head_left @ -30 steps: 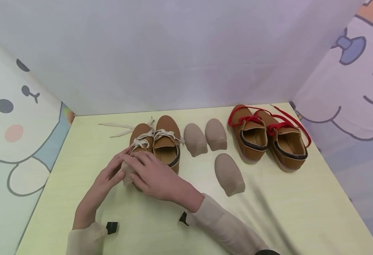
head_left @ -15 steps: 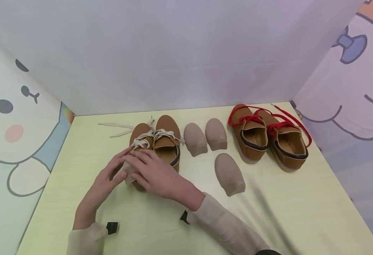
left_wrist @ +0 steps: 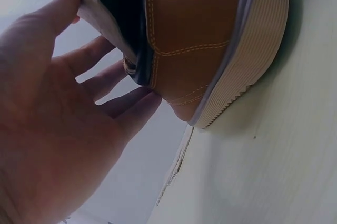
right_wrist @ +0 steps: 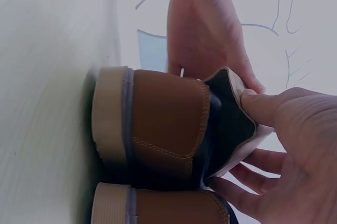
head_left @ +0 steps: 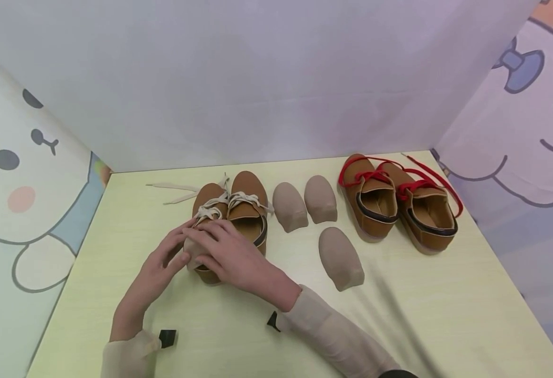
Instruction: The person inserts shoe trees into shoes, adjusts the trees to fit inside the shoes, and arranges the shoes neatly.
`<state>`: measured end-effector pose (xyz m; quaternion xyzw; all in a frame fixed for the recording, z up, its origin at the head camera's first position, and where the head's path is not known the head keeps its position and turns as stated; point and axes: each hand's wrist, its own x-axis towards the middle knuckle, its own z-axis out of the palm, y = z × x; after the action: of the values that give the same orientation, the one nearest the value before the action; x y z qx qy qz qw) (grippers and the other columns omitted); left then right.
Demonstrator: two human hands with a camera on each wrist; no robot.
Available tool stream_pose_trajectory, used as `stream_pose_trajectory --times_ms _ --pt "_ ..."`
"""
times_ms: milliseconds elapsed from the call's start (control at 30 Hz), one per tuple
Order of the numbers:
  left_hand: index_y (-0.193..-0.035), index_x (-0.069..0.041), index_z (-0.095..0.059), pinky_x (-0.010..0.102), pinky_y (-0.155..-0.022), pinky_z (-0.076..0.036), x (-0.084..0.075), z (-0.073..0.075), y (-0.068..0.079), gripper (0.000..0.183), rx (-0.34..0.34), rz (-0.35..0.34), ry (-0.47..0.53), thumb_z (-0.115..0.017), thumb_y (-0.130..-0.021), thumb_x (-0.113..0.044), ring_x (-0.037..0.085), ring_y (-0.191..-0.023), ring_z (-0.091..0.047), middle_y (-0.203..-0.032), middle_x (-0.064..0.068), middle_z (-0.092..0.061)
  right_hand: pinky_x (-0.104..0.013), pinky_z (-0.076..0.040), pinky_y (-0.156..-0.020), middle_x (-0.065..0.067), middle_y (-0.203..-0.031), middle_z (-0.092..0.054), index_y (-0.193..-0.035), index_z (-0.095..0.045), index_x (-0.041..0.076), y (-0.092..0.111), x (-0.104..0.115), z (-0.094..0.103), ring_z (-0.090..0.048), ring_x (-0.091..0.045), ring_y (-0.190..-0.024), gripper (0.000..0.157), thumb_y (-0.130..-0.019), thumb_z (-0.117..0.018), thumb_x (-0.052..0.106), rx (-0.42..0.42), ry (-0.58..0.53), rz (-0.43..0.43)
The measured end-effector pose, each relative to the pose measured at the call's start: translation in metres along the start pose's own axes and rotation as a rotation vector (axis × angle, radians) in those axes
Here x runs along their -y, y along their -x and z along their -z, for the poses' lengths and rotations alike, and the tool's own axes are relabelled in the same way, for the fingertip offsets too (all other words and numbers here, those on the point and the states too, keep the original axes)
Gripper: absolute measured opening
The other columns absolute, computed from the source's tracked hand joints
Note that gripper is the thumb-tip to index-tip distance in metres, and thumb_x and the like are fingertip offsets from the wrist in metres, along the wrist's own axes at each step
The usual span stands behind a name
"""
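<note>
Both hands hold a beige shoe insert [head_left: 193, 254] at the opening of the left white-laced brown shoe [head_left: 208, 276]. In the right wrist view the insert [right_wrist: 238, 84] is tilted, and its dark hollow underside shows. My right hand [head_left: 238, 260] grips it, thumb on the rim and fingers underneath. My left hand [head_left: 158, 268] has its thumb on the insert's other side. Its other fingers reach behind the insert and along the shoe's collar in the left wrist view. The front end of the insert is hidden by the hands. The shoe's sole rests on the table.
The matching white-laced shoe [head_left: 247, 189] stands close on the right. Three more beige inserts, one of them nearest [head_left: 340, 258], lie right of it. A pair of red-laced brown shoes [head_left: 375, 228] stands at the back right. A loose white lace [head_left: 177, 186] trails left.
The insert has shifted slightly to the right over the shoe opening with both hands on it, and more of the shoe's heel shows. The other shoes and inserts stay put.
</note>
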<state>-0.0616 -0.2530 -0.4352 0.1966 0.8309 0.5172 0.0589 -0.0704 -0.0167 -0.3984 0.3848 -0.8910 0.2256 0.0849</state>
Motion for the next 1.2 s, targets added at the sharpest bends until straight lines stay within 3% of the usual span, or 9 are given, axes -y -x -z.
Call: stream_pose_trajectory --times_ms 500,733,867,1200 --pt "-0.136 -0.012 -0.064 0.006 -0.111 -0.035 0.003 -0.004 -0.003 0.036 -0.103 -0.042 -0.072 -0.064 -0.102 -0.002 -0.009 -0.147 -0.039 -0.164 0.006 -0.045 -0.025 -0.043 -0.116 0.001 -0.147 -0.059 -0.156 -0.048 0.02 -0.002 -0.004 -0.013 -0.053 -0.018 -0.136 0.056 -0.105 -0.065 0.034 -0.095 0.101 0.01" --pt "-0.133 -0.012 -0.066 0.005 -0.109 -0.037 0.002 -0.006 -0.005 0.036 -0.152 -0.061 -0.109 -0.067 -0.099 -0.001 -0.011 -0.143 -0.042 -0.161 0.007 -0.049 -0.025 -0.045 -0.114 0.001 -0.145 -0.06 -0.153 -0.052 0.018 -0.005 -0.005 -0.019 -0.056 -0.017 -0.132 0.054 -0.104 -0.066 0.036 -0.123 0.21 0.041" --pt "-0.129 -0.008 -0.068 0.006 -0.108 -0.039 0.001 -0.008 -0.006 0.034 -0.171 -0.085 -0.111 -0.069 -0.096 0.003 -0.01 -0.142 -0.045 -0.159 0.012 -0.051 -0.024 -0.046 -0.112 0.001 -0.143 -0.061 -0.15 -0.055 0.018 -0.005 -0.006 -0.021 -0.057 -0.017 -0.131 0.052 -0.102 -0.068 0.035 -0.139 0.206 0.048" --pt "-0.127 -0.008 -0.069 0.005 -0.106 -0.04 -0.004 -0.01 -0.008 0.033 -0.187 -0.065 -0.143 -0.071 -0.095 0.0 -0.014 -0.139 -0.045 -0.158 0.01 -0.053 -0.024 -0.046 -0.112 0.0 -0.145 -0.059 -0.149 -0.055 0.018 -0.003 -0.006 -0.021 -0.056 -0.018 -0.132 0.05 -0.103 -0.068 0.031 -0.136 0.179 0.035"
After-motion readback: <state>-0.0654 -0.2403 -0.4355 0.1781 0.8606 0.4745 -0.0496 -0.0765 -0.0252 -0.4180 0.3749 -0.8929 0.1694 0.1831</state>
